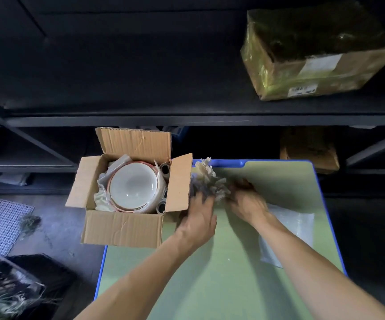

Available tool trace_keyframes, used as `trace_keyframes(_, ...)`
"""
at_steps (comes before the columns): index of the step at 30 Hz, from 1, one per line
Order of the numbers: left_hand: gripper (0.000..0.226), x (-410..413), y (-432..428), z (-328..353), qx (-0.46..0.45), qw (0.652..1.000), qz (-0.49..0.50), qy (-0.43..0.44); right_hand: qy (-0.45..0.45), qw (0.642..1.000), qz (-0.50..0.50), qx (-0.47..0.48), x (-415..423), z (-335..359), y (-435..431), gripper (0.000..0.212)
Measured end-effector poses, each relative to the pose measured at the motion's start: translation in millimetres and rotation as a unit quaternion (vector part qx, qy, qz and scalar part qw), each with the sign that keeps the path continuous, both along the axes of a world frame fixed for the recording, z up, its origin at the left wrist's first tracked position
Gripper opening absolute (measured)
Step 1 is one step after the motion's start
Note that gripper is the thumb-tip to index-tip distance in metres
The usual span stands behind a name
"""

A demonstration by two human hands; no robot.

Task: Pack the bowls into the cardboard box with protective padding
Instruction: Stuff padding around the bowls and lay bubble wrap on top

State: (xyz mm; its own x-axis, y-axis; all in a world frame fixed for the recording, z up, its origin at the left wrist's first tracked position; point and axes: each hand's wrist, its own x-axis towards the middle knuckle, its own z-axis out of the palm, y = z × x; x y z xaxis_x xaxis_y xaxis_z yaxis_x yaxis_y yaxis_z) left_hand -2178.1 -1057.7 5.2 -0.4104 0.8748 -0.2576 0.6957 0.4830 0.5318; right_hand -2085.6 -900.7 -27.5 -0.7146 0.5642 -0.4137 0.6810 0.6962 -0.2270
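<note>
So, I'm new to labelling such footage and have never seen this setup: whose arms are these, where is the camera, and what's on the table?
No machine here: a person works bare-handed. The one camera sits on their head and looks down, so both arms enter from the bottom. At the green table's left edge stands an open cardboard box holding a white bowl with a red rim. Just right of the box, the left hand and right hand together grip a wad of crumpled paper; blur hides the finger detail. A clear plastic sheet lies beside the right forearm.
</note>
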Motion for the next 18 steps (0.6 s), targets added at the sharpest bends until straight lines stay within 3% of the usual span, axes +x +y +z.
trace_keyframes(3,0.045,0.7,2.3,-1.3,0.018,0.999,-0.007,0.034,0.008,1.0,-0.013,0.016,13.0,2.9,-8.4,0.04)
trace_keyframes(6,0.047,1.7,10.6,-1.9,-0.006,0.998,-0.007,0.055,0.041,0.998,-0.046,-0.002,18.4,7.4,-10.9,0.063)
trace_keyframes(9,0.047,1.3,12.8,-4.9,-0.055,0.995,-0.031,0.078,0.078,0.997,0.009,-0.026,11.8,9.2,-13.8,0.078)
trace_keyframes(14,0.042,5.5,-4.0,-10.3,-0.009,0.998,-0.041,0.052,0.052,0.998,0.014,-0.017,9.1,-2.2,-26.2,0.047)
trace_keyframes(18,0.039,6.6,-20.4,-9.2,0.03,0.999,0.008,-0.043,0.076,0.997,-0.032,-0.01,30.5,1.0,-37.6,0.034)
